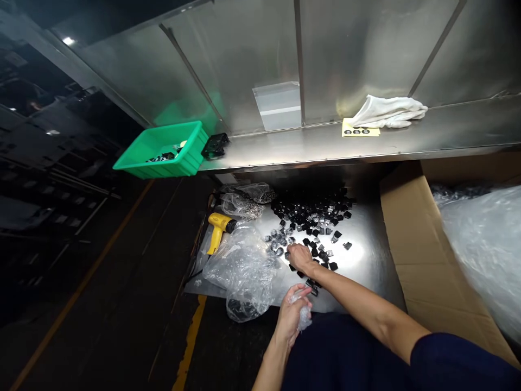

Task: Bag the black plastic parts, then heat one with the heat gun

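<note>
My left hand [291, 315], near the front edge of the metal table [370, 255], is closed around crumpled clear plastic [304, 316]. Farther forward, my right hand [300, 257] reaches down to the tabletop with its fingers bent, at the edge of a group of small plastic-wrapped pieces [278, 239]; what its fingertips hold is too small to make out. Many small black parts [313, 209] are spread behind and to the right of it. A large heap of clear plastic bags [248, 266] lies left of both hands.
A yellow heat gun [220, 229] lies at the table's left, by bags of small metal pieces [242, 206]. The shelf [285, 149] holds a green bin [163, 149], a black object [215, 146] and white gloves [386, 111]. A cardboard box [423, 250] with plastic stands right.
</note>
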`<state>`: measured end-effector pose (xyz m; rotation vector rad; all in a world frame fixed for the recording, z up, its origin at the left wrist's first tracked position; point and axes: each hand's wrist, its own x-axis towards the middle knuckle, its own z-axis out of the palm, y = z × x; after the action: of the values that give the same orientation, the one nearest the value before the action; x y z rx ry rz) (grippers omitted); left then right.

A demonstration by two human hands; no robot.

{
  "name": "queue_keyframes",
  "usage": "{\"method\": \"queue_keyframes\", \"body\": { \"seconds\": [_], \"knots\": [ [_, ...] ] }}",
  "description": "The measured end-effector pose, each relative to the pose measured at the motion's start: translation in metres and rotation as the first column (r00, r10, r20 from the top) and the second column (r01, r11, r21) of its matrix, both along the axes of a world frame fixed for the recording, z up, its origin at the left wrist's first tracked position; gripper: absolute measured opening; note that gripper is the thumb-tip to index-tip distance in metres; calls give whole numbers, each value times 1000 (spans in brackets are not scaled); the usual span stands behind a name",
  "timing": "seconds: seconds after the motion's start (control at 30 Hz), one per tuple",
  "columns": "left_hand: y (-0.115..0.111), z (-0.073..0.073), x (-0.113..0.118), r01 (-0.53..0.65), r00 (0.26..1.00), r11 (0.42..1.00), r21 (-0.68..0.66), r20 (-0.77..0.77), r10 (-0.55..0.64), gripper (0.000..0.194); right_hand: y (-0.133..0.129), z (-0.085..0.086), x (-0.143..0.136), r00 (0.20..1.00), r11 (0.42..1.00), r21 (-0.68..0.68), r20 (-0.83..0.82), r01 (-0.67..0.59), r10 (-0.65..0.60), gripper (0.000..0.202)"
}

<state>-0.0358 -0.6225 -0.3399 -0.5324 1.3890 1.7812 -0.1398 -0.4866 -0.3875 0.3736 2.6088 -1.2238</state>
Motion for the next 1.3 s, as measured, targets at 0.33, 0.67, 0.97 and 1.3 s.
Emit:
{"method": "queue_keyframes", "body": {
  "seconds": [0.33, 0.67, 0.97, 1.3],
  "knots": [
    [20, 3, -29, -203, 979, 979, 19, -20, 204, 58, 59, 29, 65, 1000, 810, -586, 6, 14, -12, 24],
    [32, 11, -32, -188, 981, 982, 7, -53, 188, 51, 65, 45, 92, 996, 821, -568, -24, 60, -90, 21],
    [35, 3, -27, -271, 961, 961, 56, -40, 273, 41, 65, 33, 100, 954, 818, -536, -72, 209, -290, 23],
    [31, -1, -27, -253, 962, 968, 2, -105, 251, 45, 59, 49, 99, 982, 804, -571, 22, 167, -189, 25]
  ]
}}
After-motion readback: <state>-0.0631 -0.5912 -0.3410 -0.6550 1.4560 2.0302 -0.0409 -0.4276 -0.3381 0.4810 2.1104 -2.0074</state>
